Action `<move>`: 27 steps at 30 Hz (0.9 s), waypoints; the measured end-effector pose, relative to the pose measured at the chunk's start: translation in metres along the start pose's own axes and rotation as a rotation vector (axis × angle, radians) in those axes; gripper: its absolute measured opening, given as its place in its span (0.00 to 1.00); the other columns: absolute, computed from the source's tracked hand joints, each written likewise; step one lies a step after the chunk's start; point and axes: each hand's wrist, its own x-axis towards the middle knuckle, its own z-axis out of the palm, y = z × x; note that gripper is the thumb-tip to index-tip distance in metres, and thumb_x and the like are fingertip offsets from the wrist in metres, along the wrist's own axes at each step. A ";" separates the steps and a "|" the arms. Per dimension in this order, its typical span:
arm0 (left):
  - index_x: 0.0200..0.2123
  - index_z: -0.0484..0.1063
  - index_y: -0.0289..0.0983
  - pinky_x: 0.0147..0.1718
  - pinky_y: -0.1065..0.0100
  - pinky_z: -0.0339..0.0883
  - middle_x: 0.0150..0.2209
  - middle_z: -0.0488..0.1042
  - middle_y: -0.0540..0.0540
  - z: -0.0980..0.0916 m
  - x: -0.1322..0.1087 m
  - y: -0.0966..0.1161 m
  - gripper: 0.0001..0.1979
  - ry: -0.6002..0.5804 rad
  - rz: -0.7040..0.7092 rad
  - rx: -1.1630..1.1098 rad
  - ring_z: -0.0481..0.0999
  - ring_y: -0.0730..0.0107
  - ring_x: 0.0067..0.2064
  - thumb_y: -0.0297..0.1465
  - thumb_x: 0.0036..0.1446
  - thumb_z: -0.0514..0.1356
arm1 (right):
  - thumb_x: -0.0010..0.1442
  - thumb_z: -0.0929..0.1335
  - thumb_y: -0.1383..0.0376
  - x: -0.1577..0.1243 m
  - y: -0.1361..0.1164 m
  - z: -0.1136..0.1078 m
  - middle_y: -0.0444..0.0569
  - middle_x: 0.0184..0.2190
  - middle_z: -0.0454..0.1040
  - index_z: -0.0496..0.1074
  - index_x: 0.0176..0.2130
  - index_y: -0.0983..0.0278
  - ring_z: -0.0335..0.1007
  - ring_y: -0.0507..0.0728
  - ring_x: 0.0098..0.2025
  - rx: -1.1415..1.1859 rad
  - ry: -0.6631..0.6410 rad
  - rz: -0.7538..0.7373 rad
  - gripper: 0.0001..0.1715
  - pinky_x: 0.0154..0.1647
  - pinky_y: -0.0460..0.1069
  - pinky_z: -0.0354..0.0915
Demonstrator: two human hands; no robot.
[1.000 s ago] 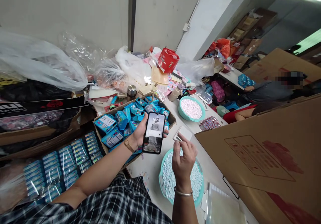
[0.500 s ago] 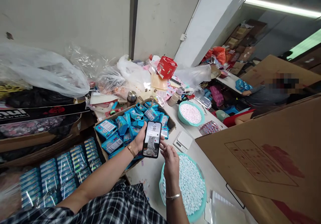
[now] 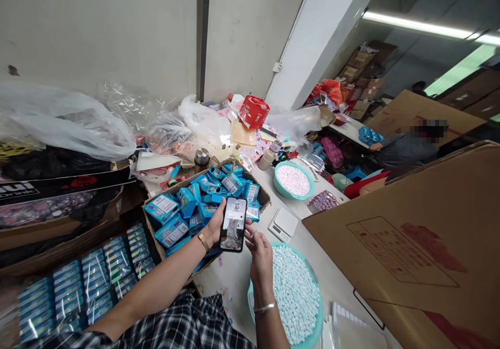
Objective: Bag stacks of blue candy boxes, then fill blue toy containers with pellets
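Two hands up front, one phone between them. Left hand [image 3: 213,227] has the phone [image 3: 233,229] gripped by its sides, tilted, screen lit and reading 16:59. Right hand [image 3: 261,258] holds nothing visible: fingers loosely bent, tips just beside the phone's right edge; can't tell if they touch.

Around the grip: carton [image 3: 266,201] of blue packs [image 3: 164,208] just beyond it and to its left; white scale [image 3: 284,224] to its right; teal basin [image 3: 318,307] of pale pieces nearer the body on the right, partly behind the right forearm. Second basin [image 3: 289,195], pinkish pieces, farther off past the scale.

Step in hand, my read: looking at the phone, right hand ready at the screen. Any tap or swipe would call for a steady left grip and one right fingertip brought over the glass. Setting it down would need a bare patch of table [image 3: 238,271], off the basin.
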 end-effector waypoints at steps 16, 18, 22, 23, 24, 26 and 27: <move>0.56 0.68 0.28 0.46 0.52 0.70 0.46 0.79 0.28 0.002 -0.001 0.000 0.44 0.006 -0.011 -0.004 0.80 0.47 0.44 0.61 0.58 0.43 | 0.59 0.68 0.48 0.000 0.001 0.000 0.53 0.54 0.76 0.78 0.41 0.61 0.71 0.62 0.54 -0.014 -0.018 0.004 0.21 0.48 0.51 0.58; 0.56 0.68 0.27 0.46 0.52 0.70 0.45 0.79 0.27 0.000 -0.001 0.000 0.44 -0.006 -0.007 -0.003 0.80 0.47 0.43 0.60 0.58 0.44 | 0.60 0.67 0.49 0.000 0.002 0.000 0.52 0.54 0.76 0.77 0.42 0.60 0.71 0.62 0.54 -0.026 -0.025 -0.001 0.21 0.48 0.51 0.58; 0.56 0.68 0.27 0.46 0.52 0.70 0.44 0.79 0.27 -0.004 0.001 -0.001 0.44 -0.012 -0.003 0.008 0.81 0.48 0.42 0.61 0.58 0.44 | 0.61 0.67 0.50 0.000 0.002 0.000 0.51 0.53 0.76 0.78 0.43 0.60 0.71 0.61 0.55 -0.043 -0.023 -0.003 0.20 0.48 0.51 0.58; 0.56 0.68 0.27 0.45 0.53 0.70 0.44 0.79 0.27 -0.004 0.001 -0.002 0.44 -0.010 -0.001 0.014 0.81 0.48 0.42 0.61 0.58 0.44 | 0.60 0.67 0.50 0.000 0.002 0.000 0.51 0.53 0.76 0.78 0.42 0.60 0.71 0.61 0.55 -0.044 -0.020 -0.004 0.20 0.48 0.51 0.58; 0.56 0.68 0.27 0.45 0.53 0.70 0.43 0.80 0.27 -0.004 0.001 -0.002 0.44 -0.006 0.002 0.021 0.81 0.48 0.41 0.61 0.58 0.44 | 0.60 0.67 0.50 0.000 0.002 0.000 0.52 0.53 0.76 0.78 0.42 0.60 0.71 0.61 0.55 -0.046 -0.018 -0.005 0.20 0.47 0.51 0.58; 0.56 0.68 0.26 0.42 0.55 0.71 0.42 0.80 0.27 -0.005 0.001 -0.002 0.44 0.008 0.005 0.037 0.82 0.49 0.39 0.60 0.58 0.44 | 0.60 0.67 0.50 0.000 0.002 0.000 0.52 0.53 0.76 0.78 0.41 0.61 0.71 0.62 0.54 -0.052 -0.009 -0.005 0.20 0.47 0.51 0.59; 0.55 0.69 0.26 0.40 0.56 0.72 0.41 0.80 0.27 -0.005 0.001 -0.002 0.44 0.015 0.003 0.046 0.82 0.50 0.38 0.60 0.58 0.44 | 0.60 0.67 0.49 0.000 0.002 0.000 0.52 0.53 0.76 0.78 0.41 0.61 0.71 0.62 0.54 -0.054 -0.004 -0.005 0.20 0.47 0.51 0.60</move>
